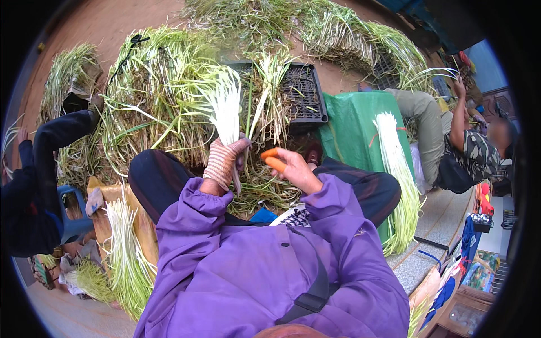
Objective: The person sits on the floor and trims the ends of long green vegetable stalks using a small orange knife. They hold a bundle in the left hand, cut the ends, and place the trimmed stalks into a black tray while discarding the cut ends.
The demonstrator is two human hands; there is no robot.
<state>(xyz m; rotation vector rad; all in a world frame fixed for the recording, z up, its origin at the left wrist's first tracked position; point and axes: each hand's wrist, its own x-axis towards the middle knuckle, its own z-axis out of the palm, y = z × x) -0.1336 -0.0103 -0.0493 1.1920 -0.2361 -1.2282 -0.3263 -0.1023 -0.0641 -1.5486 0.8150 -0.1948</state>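
Note:
My left hand (224, 159), in a striped covering, grips a bunch of long, chive-like stalks (228, 112). Their white parts fan upward, and thin ends hang below my fist. To its right, my right hand (298, 171) is held apart from the bunch, with orange finger covers (274, 159) on two fingers and nothing visible in it. Beyond both hands, unsorted stalks with brown bases (272, 97) lie over a black plastic crate (312, 112). A large heap of similar stalks (154, 101) rises at the left. Loose trimmings (270, 190) cover the ground between my knees.
A white-stalked bundle with a red tie (391, 156) lies on a green sack (353, 131). Another pale bunch (120, 228) rests on a tan surface (146, 203) at left. A co-worker (477, 154) sits right, another person (29, 207) left, near a blue plastic stool (72, 211).

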